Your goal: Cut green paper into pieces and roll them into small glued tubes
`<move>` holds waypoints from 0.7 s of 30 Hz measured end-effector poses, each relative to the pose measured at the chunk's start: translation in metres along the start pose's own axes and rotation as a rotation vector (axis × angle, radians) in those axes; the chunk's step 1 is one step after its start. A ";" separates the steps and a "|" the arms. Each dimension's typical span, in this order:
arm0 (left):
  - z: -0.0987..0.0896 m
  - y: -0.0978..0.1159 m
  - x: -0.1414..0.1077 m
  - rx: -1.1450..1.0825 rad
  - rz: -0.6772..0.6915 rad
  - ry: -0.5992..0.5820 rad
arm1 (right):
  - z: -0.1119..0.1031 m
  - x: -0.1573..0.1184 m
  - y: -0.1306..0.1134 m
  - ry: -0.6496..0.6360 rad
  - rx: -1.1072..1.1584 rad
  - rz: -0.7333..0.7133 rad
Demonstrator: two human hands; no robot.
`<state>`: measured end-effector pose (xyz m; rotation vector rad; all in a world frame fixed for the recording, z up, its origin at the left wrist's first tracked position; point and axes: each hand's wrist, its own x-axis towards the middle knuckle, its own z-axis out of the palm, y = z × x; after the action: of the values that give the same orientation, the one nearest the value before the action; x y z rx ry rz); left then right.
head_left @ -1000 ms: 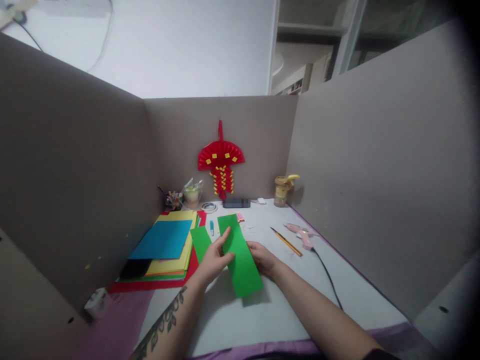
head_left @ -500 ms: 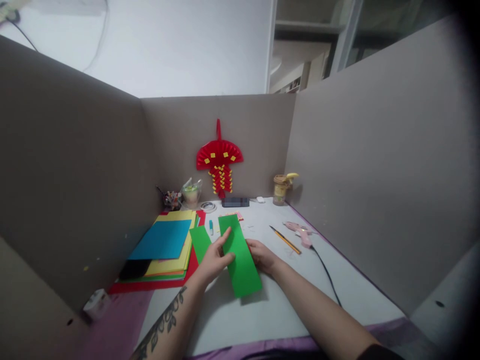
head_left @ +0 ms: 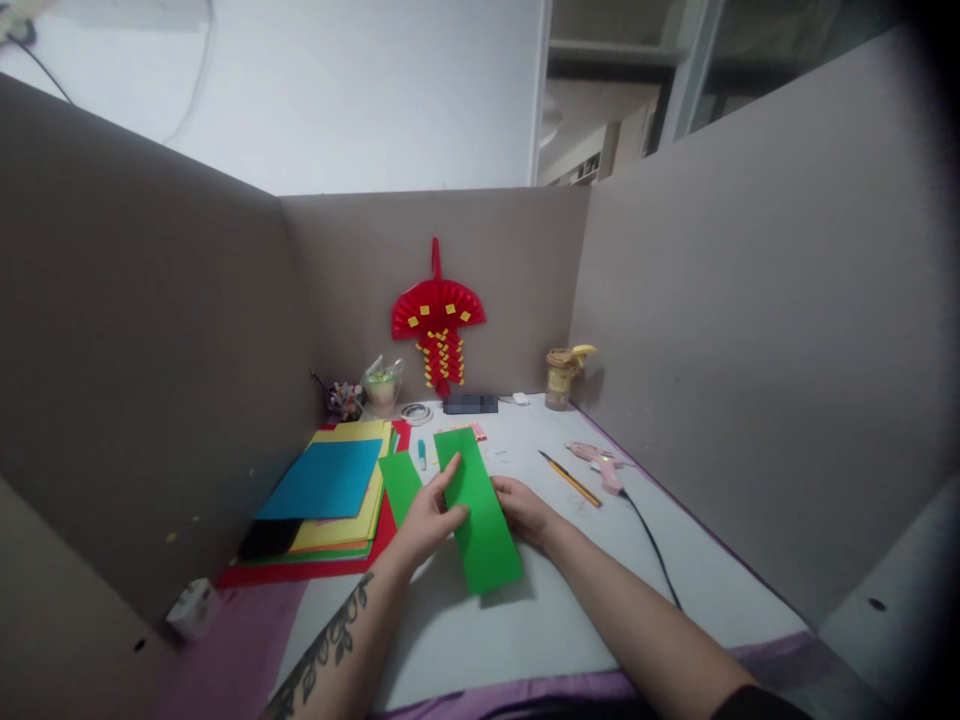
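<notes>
A long green paper strip (head_left: 484, 530) is held tilted above the white table, between both hands. My left hand (head_left: 431, 515) grips its left edge, with the thumb and a finger lying across the front face. On the right edge is my right hand (head_left: 521, 508), its fingers curled and partly hidden behind the paper. A second green paper piece (head_left: 401, 483) lies to the left, partly covered by my left hand.
Stacked coloured paper (head_left: 322, 480) lies at the left, with a dark object under the blue sheet. A pencil (head_left: 570, 478) and a pink glue gun (head_left: 600, 465) with its cord are on the right. A red paper ornament (head_left: 439, 310) hangs on the grey back panel.
</notes>
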<state>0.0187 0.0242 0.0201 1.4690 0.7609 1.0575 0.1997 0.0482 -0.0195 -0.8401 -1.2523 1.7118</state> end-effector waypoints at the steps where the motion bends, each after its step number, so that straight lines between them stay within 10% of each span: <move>1: 0.000 0.000 0.000 0.003 0.001 0.001 | 0.000 0.000 0.000 0.003 -0.003 -0.001; 21: -0.004 0.003 0.001 0.098 0.011 0.048 | 0.003 -0.004 -0.006 -0.021 0.048 -0.005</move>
<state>0.0148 0.0263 0.0232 1.5367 0.8498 1.0802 0.2005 0.0448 -0.0125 -0.7925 -1.2215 1.7436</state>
